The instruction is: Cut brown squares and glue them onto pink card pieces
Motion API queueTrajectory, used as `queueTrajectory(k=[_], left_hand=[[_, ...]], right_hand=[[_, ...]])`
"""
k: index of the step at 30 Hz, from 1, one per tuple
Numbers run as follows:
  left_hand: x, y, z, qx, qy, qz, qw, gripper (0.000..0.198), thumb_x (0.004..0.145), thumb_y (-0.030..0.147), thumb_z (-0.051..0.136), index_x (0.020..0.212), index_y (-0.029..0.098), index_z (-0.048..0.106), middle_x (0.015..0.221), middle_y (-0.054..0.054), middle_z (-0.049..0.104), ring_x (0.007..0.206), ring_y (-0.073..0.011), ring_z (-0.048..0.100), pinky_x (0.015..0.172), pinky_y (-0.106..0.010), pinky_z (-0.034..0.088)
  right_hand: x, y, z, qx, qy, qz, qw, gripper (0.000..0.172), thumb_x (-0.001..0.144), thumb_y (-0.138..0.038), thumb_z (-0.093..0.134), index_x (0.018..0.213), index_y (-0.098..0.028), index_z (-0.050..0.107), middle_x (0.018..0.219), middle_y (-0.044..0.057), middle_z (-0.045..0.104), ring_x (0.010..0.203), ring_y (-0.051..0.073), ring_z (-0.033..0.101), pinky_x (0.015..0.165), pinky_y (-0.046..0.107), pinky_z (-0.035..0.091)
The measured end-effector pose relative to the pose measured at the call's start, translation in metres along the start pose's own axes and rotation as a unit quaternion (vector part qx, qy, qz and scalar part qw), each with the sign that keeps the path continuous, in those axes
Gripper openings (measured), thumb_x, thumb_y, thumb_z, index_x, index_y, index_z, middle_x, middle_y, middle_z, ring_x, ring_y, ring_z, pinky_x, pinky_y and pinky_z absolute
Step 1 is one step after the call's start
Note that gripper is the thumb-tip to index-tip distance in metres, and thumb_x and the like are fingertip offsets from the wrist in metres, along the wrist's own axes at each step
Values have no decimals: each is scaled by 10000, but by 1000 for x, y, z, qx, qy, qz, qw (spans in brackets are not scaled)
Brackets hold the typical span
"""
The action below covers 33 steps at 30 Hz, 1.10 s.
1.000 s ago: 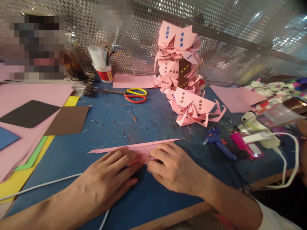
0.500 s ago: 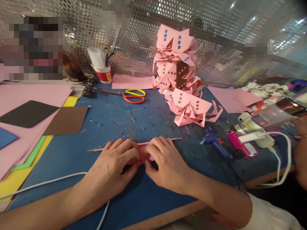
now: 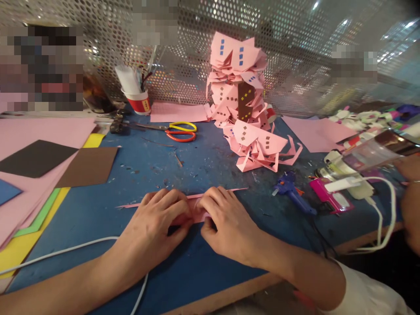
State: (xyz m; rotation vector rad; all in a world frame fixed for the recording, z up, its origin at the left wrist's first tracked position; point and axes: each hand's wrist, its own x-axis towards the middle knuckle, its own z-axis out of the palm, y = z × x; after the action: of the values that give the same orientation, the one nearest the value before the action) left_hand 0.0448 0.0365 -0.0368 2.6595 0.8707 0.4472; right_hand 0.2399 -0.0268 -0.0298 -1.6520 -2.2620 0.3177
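A folded piece of pink paper [image 3: 196,214] lies near the front of the blue table, its long thin points sticking out to the left and right behind my hands. My left hand [image 3: 160,218] is closed on its left part, thumb at the near edge and fingers curled over the top. Close beside it, my right hand [image 3: 225,223] pinches the right part, thumb under the near edge. Both hands hide much of the paper, so the exact fold cannot be made out.
Red-and-yellow-handled scissors [image 3: 180,131] lie behind my hands. Folded pink paper pieces with square dots [image 3: 259,142] are piled beyond. A blue glue gun [image 3: 292,192] and pink device [image 3: 331,195] sit right. Coloured paper sheets [image 3: 88,166] lie left; a white cable [image 3: 62,251] crosses the front. Another person's arm [image 3: 411,210] shows at right.
My right thumb has shifted slightly right, away from the left thumb, and more of the pink paper shows between my hands. The view has shifted slightly.
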Motion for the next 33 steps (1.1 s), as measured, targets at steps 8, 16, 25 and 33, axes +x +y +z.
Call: queueTrajectory(k=[8,16,25,33], left_hand=[[1,-1,1,-19,10,2,1000,96,898,192,544,856,232,621,995,-35,637,917,-237,540,794,-404,386],[2,-1,2,-26,14,-2,1000,75,902,210,554,848,231,601,971,-19,637,895,-226,532,783,-393,371],[5,4,4,17,12,-23,1000,69,896,286,577,875,235,618,963,-38,637,914,-267,528,793,-421,372],[5,7,1,15,-7,-42,999,58,823,207,575,858,231,615,962,-40,626,922,-261,533,823,-428,381]], right_hand=[[-2,5,-2,34,-9,-4,999,331,722,-39,471,1002,-196,552,1037,62,542,1014,234,486,901,403,426],[-4,17,-4,96,57,-62,992,320,771,33,444,970,-199,542,1009,41,571,991,193,514,938,356,433],[1,10,2,55,32,-62,996,93,903,-137,563,981,-187,567,1059,56,597,1043,217,514,947,381,418],[0,10,1,43,25,-60,997,110,900,-134,560,998,-178,582,1079,61,588,1054,220,505,950,383,417]])
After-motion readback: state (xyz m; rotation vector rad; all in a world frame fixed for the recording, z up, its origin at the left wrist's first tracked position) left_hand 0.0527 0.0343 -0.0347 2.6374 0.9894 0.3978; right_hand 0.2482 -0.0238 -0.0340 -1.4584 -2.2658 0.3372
